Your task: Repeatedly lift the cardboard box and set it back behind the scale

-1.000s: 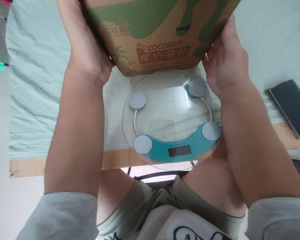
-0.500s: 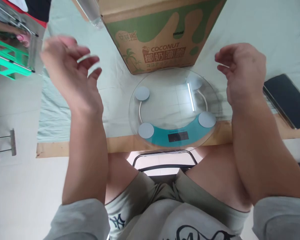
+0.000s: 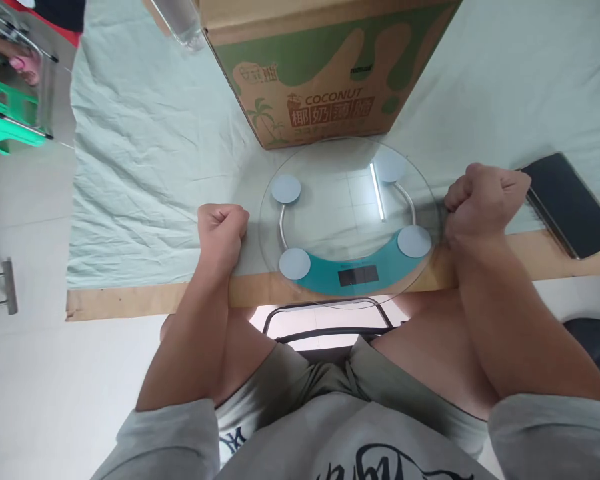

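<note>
L/R grips down, fisted, nr scale

A pale cloth covers the tabletop before you, short of its wooden edge; to your left, a green stool stands on pale floor tiles.

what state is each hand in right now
Left hand: closed in a fist, holding nothing visible.
Right hand: closed in a fist, holding nothing visible.

Single head-worn view from above lap, facing forward-down, near glass scale.
</note>
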`<action>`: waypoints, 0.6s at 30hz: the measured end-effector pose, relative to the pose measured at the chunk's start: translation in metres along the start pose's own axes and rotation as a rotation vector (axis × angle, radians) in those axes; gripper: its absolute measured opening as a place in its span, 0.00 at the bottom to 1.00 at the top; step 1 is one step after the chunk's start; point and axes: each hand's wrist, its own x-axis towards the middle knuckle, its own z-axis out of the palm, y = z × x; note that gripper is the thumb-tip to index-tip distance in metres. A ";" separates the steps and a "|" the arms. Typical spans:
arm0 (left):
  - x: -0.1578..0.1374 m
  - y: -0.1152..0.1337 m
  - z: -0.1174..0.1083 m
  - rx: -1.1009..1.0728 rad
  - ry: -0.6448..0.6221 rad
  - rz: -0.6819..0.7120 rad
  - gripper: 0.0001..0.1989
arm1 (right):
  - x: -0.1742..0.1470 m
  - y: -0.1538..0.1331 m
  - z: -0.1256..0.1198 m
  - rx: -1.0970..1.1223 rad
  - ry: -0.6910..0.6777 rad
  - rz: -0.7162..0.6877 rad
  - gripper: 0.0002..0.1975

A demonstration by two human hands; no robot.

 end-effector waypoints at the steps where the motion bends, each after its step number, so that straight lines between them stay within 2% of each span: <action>1: 0.000 0.000 0.000 0.013 -0.007 -0.016 0.22 | 0.001 0.000 0.001 0.001 0.008 0.020 0.26; 7: -0.003 0.003 -0.001 0.058 -0.031 -0.071 0.22 | -0.002 -0.002 -0.001 -0.006 0.019 0.068 0.25; 18: 0.000 0.002 -0.001 0.075 -0.057 -0.063 0.22 | 0.003 0.000 0.002 -0.041 0.010 0.076 0.29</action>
